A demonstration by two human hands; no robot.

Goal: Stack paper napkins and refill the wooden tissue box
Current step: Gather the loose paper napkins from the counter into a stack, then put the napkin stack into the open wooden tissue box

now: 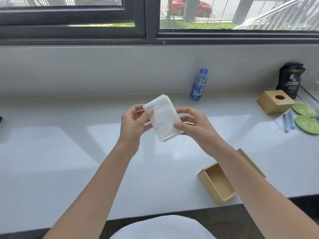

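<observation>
2 hands hold 1 small stack of white paper napkins [163, 118] up above the white counter [69, 152]. The left hand [133, 123] pinches the stack's upper left corner between thumb and fingers; the right hand [193, 125] pinches its lower right edge, thumb on top. Stacking looks about finished (edges nearly flush), but refilling is not done: the open wooden box base [217, 183] lies empty near the counter's front edge, under the right forearm. Its cover with the round hole [274, 101] sits well apart at far right, near 2 green saucers [305, 116] and behind them a dark jar [290, 80]. A blue bottle [199, 85] stands by the wall.
</observation>
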